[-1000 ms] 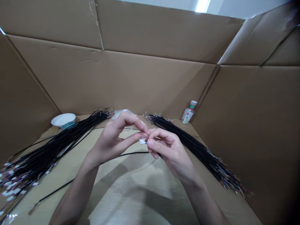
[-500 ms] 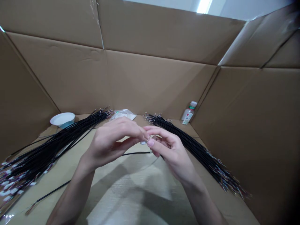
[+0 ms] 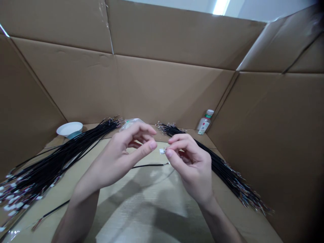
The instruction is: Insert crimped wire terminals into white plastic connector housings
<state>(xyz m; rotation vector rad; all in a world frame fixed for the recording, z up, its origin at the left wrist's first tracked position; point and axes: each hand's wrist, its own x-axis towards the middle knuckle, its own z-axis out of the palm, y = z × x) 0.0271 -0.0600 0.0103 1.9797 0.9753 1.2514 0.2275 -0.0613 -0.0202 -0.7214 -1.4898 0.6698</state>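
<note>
Between the thumb and fingers of my right hand, thin wires are pinched, with a small white connector sticking out to the left. My left hand is just left of the connector, thumb and fingers apart, nothing between them. A black cable lies below the hands, its stripped end near my right hand. Another black cable with bare coloured wire ends passes beneath my left forearm.
A large bundle of black cables with white connectors lies left, beside a white bowl. Another cable bundle lies right. A plastic bag and a bottle stand near the cardboard back wall.
My left hand has let go of the connector and moved left, its fingers spreading. My right hand has shifted slightly right, still pinching the wires, and the white connector is now in plain view.
</note>
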